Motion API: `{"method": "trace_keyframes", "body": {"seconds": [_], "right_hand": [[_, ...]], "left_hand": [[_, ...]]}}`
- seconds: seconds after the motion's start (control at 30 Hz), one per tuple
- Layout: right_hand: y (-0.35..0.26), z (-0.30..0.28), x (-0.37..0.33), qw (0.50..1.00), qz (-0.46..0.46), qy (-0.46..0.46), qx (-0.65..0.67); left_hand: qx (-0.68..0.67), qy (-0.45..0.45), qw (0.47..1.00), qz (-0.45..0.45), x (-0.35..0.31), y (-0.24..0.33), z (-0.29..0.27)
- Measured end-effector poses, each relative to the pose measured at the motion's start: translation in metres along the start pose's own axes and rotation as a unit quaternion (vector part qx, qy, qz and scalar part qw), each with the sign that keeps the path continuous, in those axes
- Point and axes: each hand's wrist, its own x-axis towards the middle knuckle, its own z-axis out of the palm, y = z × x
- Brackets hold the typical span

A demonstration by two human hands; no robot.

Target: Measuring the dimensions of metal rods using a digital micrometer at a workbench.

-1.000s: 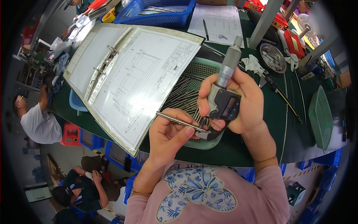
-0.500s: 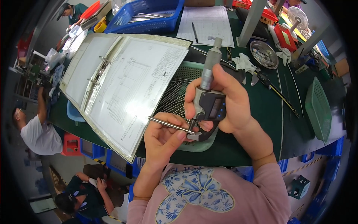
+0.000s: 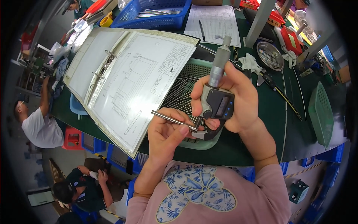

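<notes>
My left hand (image 3: 166,136) is closed round a thin steel pin (image 3: 169,118), its far end pointing up and left. The pin's other end sits at the jaws of a digital micrometer (image 3: 218,100); whether the jaws touch it I cannot tell. My right hand (image 3: 242,97) wraps the micrometer's frame, with the thumb and forefinger at its grey thimble. Under my hands a green basket (image 3: 209,143) holds many similar pins (image 3: 181,93). Beside it lies an open ring binder (image 3: 128,82) with technical drawings, partly overhanging the basket.
Behind are a blue basket (image 3: 149,23) of rods and a paper sheet (image 3: 227,26) with a pen (image 3: 201,30). To the right lie a caliper (image 3: 281,95), white gloves (image 3: 250,64), a metal bowl (image 3: 269,55) and a green tray (image 3: 320,115). Co-workers (image 3: 84,186) sit at the left.
The whole scene has shifted slightly in view. Both hands keep their holds on the pin and the micrometer, and the pin's end remains at the jaws.
</notes>
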Motion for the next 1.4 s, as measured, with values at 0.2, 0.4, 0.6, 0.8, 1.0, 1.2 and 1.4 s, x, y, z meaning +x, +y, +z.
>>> {"method": "trace_keyframes", "body": {"seconds": [0.2,0.4,0.6,0.8,1.0,1.2,1.4], "right_hand": [[0.002,-0.002,-0.001,1.0,0.004,-0.016,0.01],[0.004,-0.002,0.001,1.0,0.001,-0.025,0.004],[-0.011,-0.005,0.0,0.992,-0.054,0.032,-0.113],[-0.068,-0.026,-0.033,0.938,-0.283,0.093,-0.179],[-0.078,-0.025,-0.048,0.92,-0.314,0.116,-0.203],[-0.072,-0.02,-0.042,0.904,-0.377,-0.008,-0.201],[-0.08,-0.002,-0.046,0.849,-0.307,0.225,-0.366]], "left_hand": [[-0.017,-0.003,1.0,0.002,-0.001,-0.002,0.001],[-0.01,0.008,1.0,0.003,-0.001,-0.002,-0.001],[-0.003,0.115,0.993,0.015,0.006,0.0,0.003],[0.608,-0.09,0.786,-0.071,0.021,-0.008,0.001],[0.768,-0.147,0.621,-0.052,0.048,-0.028,0.002],[0.889,-0.08,0.446,-0.06,0.098,-0.05,-0.009],[0.883,-0.091,0.46,-0.036,0.094,-0.045,-0.014]]}}
